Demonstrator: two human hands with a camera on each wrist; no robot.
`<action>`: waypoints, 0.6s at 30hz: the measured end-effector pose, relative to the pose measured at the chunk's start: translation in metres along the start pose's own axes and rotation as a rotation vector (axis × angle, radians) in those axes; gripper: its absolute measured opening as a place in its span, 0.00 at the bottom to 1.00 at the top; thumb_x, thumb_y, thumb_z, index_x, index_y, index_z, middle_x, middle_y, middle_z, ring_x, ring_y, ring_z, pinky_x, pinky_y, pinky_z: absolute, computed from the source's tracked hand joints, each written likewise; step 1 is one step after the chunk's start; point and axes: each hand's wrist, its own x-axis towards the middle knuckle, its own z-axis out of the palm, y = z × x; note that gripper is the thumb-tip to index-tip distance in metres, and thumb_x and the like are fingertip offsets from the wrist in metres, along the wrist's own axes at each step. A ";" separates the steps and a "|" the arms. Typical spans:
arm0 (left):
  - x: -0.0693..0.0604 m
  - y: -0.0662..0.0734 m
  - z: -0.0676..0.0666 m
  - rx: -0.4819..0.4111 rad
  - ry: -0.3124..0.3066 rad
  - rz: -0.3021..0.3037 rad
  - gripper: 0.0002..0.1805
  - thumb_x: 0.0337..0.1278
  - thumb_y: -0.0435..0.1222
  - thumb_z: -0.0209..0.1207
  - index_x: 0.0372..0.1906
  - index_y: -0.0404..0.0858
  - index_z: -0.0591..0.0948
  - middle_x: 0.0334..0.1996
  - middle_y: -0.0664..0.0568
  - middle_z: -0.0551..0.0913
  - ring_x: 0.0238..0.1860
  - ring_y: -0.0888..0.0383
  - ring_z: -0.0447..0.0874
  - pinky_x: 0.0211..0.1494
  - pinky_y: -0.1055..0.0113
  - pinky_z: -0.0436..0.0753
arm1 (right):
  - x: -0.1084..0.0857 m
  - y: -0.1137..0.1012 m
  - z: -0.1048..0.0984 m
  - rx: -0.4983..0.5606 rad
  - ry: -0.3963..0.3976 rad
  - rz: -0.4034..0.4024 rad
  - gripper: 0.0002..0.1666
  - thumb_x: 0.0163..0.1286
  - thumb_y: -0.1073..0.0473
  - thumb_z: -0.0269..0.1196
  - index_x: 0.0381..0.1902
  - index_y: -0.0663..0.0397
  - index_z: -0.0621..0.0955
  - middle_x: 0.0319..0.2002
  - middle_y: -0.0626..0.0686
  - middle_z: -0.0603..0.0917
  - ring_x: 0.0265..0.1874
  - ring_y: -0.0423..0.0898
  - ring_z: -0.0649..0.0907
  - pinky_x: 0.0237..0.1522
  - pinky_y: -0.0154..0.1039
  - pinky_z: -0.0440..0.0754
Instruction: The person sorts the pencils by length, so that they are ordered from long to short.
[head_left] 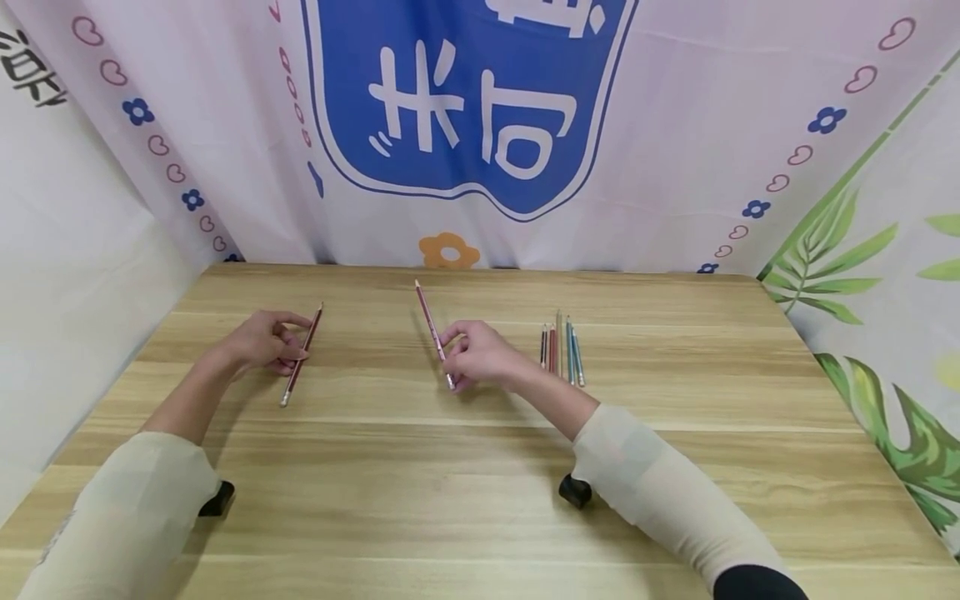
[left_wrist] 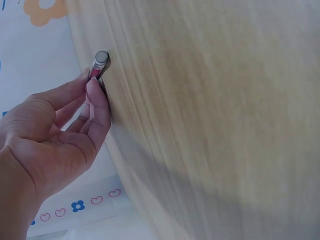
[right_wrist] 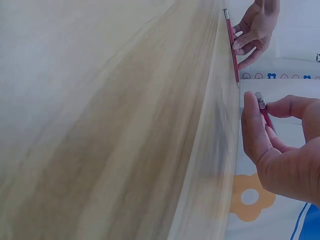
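At the left of the table, the left hand (head_left: 264, 340) pinches a dark red pencil (head_left: 293, 379), its eraser end toward the table's front edge. The left wrist view shows the thumb and fingers of the left hand (left_wrist: 65, 120) around that pencil, its metal-and-eraser end (left_wrist: 101, 57) facing the camera. Near the middle, the right hand (head_left: 480, 354) holds a second reddish pencil (head_left: 429, 321) between thumb and fingers, tip pointing to the back. In the right wrist view the right hand (right_wrist: 282, 145) grips this pencil (right_wrist: 266, 118) close to its eraser end.
Several pencils (head_left: 570, 354), red, dark, brown and blue-green, lie side by side right of the right hand. The wooden table (head_left: 375, 500) meets a printed curtain (head_left: 375, 225) at its back edge. Black wrist devices (head_left: 575, 492) show beneath the sleeves.
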 end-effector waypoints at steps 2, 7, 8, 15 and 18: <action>-0.001 0.000 0.000 -0.003 -0.005 -0.002 0.37 0.65 0.19 0.61 0.74 0.19 0.58 0.35 0.45 0.76 0.26 0.60 0.80 0.31 0.69 0.90 | 0.002 0.000 0.002 0.004 -0.005 -0.001 0.22 0.67 0.80 0.59 0.59 0.72 0.72 0.30 0.56 0.80 0.22 0.46 0.81 0.29 0.40 0.92; -0.002 0.000 0.000 -0.005 -0.004 -0.002 0.37 0.64 0.19 0.61 0.74 0.19 0.58 0.35 0.46 0.76 0.26 0.60 0.80 0.31 0.69 0.90 | 0.005 -0.002 0.006 0.010 -0.012 0.006 0.23 0.66 0.80 0.59 0.59 0.72 0.72 0.31 0.57 0.80 0.22 0.47 0.81 0.29 0.40 0.92; -0.002 0.000 0.000 -0.005 -0.002 -0.003 0.37 0.64 0.19 0.61 0.74 0.19 0.58 0.35 0.46 0.76 0.26 0.60 0.80 0.31 0.69 0.90 | 0.006 -0.002 0.007 0.008 -0.013 0.008 0.23 0.66 0.80 0.59 0.59 0.72 0.72 0.31 0.57 0.80 0.22 0.47 0.81 0.29 0.40 0.92; -0.001 0.003 0.001 -0.004 0.006 -0.024 0.37 0.64 0.19 0.61 0.74 0.19 0.58 0.34 0.46 0.78 0.26 0.60 0.81 0.31 0.68 0.90 | 0.011 -0.001 0.013 -0.006 -0.028 0.001 0.22 0.66 0.79 0.59 0.58 0.72 0.73 0.30 0.57 0.80 0.23 0.47 0.81 0.30 0.40 0.93; 0.000 0.005 0.002 0.011 0.017 -0.024 0.37 0.63 0.18 0.61 0.73 0.18 0.59 0.33 0.46 0.79 0.26 0.60 0.82 0.32 0.66 0.91 | 0.013 -0.003 0.015 -0.006 -0.032 -0.001 0.22 0.66 0.79 0.59 0.58 0.72 0.73 0.29 0.57 0.80 0.23 0.47 0.81 0.31 0.40 0.93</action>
